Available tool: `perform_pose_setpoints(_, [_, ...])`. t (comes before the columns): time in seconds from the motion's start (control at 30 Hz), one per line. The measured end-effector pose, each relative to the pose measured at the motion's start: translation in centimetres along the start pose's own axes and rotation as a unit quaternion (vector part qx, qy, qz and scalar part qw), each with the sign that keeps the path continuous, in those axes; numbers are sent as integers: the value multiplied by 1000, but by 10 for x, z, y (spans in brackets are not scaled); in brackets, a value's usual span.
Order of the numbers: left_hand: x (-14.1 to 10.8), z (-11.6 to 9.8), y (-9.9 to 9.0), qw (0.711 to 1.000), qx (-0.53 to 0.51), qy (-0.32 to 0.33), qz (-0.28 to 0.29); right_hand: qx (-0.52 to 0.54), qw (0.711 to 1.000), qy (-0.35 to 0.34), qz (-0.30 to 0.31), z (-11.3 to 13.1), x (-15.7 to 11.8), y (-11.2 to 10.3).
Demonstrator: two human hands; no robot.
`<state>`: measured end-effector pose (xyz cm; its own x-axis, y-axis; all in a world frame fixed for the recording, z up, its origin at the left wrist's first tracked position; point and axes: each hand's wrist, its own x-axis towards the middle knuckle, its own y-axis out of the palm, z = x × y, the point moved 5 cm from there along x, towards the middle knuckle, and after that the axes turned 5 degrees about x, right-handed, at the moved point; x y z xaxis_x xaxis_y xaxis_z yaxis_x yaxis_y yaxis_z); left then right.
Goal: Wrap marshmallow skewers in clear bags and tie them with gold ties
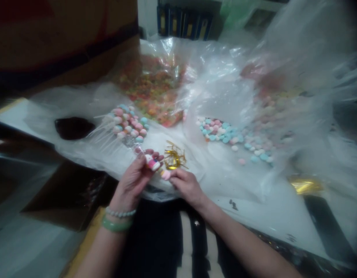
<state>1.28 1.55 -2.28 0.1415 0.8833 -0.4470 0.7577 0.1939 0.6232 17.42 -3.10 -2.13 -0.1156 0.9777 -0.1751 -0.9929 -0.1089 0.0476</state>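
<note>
My left hand [134, 175] is closed around a small white and pink piece [153, 163] with a purple patch, its exact kind blurred. Close beside it, my right hand [187, 187] pinches a small pale pink ball [166, 175]. Just beyond my fingers, gold twist ties [174, 157] lie in a loose heap. Farther off to the left sits a cluster of pink, white and blue balls [127, 123] with thin clear strips trailing from it. Loose balls [221, 131] in the same colours are spread on plastic to the right.
A clear bag of orange, red and green pieces [155, 90] lies at the back. Plastic sheeting [224, 88] covers much of the white table [262, 208]. A large cardboard box [65, 42] stands back left. A dark lump [74, 128] and a gold foil piece [307, 186] flank the work.
</note>
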Motion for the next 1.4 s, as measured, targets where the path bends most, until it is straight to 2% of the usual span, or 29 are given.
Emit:
perform_pose_setpoints(0.1, [0, 5, 8, 999, 6, 12, 40, 145, 979, 143, 12, -13, 2, 3])
perform_pose_setpoints(0.2, [-1, 10, 15, 999, 5, 7, 42, 290, 923, 247, 63, -26, 1, 10])
perform_pose_setpoints(0.33, [0, 12, 14, 1000, 13, -16, 11, 427, 831, 322, 152, -33, -2, 16])
perform_pose_setpoints(0.43, [3, 11, 7, 999, 31, -35, -11, 455, 807, 347, 147, -34, -1, 13])
perform_pose_setpoints(0.57, [5, 9, 1, 997, 50, -50, -23, 440, 819, 349, 117, -34, 1, 7])
perform_pose_setpoints(0.8, [6, 3, -5, 994, 69, -66, -49, 399, 852, 320, 108, -29, 4, 3])
perform_pose_setpoints(1.03, [3, -2, -4, 988, 76, -93, -100, 298, 921, 249, 34, -24, 6, -5])
perform_pose_setpoints(1.13, [3, -6, -5, 988, 79, -94, -89, 282, 927, 248, 25, -22, 7, -7])
perform_pose_setpoints(1.27, [3, -5, -5, 991, 100, -67, -59, 288, 920, 262, 38, -22, 7, -3])
perform_pose_setpoints(1.4, [2, 6, 2, 992, 104, -61, -28, 247, 939, 238, -12, -21, 6, -1])
